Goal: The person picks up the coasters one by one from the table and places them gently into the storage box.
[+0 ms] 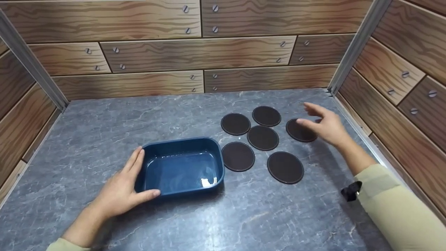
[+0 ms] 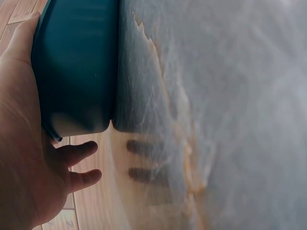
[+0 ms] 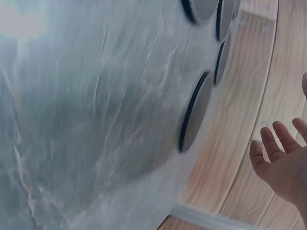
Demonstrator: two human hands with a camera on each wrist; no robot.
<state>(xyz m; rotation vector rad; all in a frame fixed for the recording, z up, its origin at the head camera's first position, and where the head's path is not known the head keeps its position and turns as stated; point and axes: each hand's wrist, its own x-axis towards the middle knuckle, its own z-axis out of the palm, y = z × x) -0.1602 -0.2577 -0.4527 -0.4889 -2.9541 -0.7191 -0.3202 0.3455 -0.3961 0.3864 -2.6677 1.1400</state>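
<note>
1. On the tabletop (image 1: 258,216) in the head view, your left hand (image 1: 116,193) braces the left end of the blue container (image 1: 181,170), thumb and fingers spread wide, no closed grip showing; a lopsided push could slide it into the lower-left disc (image 1: 238,156), though whether those two already touch you can't tell
2. Over the rightmost disc (image 1: 299,135), same view, your right hand (image 1: 329,127) hovers with thumb and fingers well parted, holding nothing; the six discs (image 1: 263,138) lie flat to the container's right, so fingertips might skid across a thin edge, and your hand hides part of the disc beneath
3. From the left wrist, two fingers (image 2: 79,154) reach past the container's end; its inside and your other fingertips are out of sight, so how firmly you press is unclear
4. From the right wrist, your hand is apart from the nearest whole disc (image 3: 196,115); the frame crops your hand and the upper discs, so misjudging height seems possible
</note>
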